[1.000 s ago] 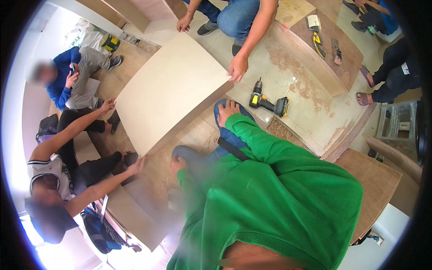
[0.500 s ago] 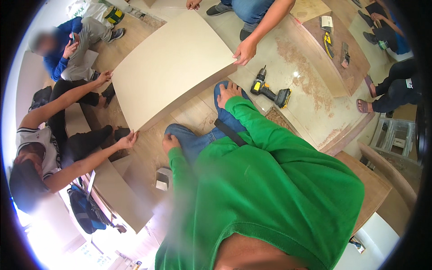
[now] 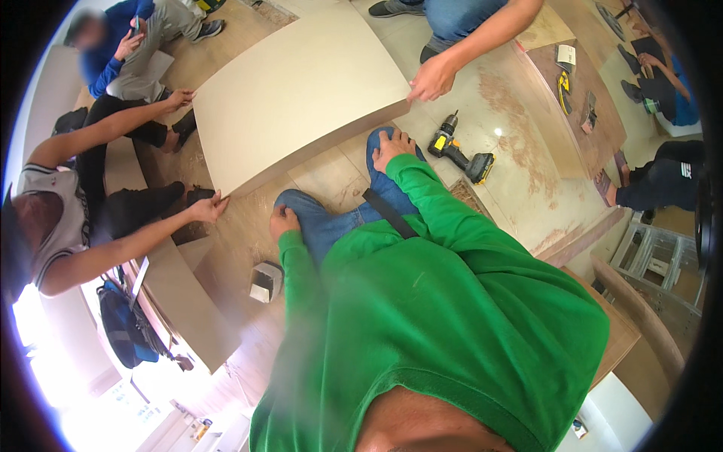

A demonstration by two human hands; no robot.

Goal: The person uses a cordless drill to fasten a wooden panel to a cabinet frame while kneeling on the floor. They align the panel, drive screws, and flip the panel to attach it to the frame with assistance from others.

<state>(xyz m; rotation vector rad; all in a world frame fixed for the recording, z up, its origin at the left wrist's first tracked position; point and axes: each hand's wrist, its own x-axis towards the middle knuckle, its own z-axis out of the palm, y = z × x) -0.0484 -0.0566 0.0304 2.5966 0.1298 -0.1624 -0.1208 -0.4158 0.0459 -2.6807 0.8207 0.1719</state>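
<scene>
My left hand [image 3: 284, 222] rests on my left knee, fingers curled over the blue jeans and holding nothing. My right hand [image 3: 393, 147] lies flat on my right knee with its fingers spread. A green long-sleeved shirt fills the lower view. Just beyond my knees lies a large beige panel [image 3: 301, 90], tilted. A person at the left touches its near corner with one hand [image 3: 207, 205] and its left edge with the other. Another person's hand [image 3: 431, 77] presses its right edge. A yellow and black cordless drill [image 3: 459, 154] lies on the floor right of my right hand.
A small grey and white box [image 3: 265, 280] sits on the floor by my left leg. A blue bag [image 3: 124, 324] lies at the lower left beside a long beige board [image 3: 181, 301]. Seated people are at the upper left and far right. Hand tools [image 3: 565, 83] lie on a brown board.
The view has shifted, so the panel and the people now sit higher and larger in it. Both my hands stay on my knees. The small box has come into view.
</scene>
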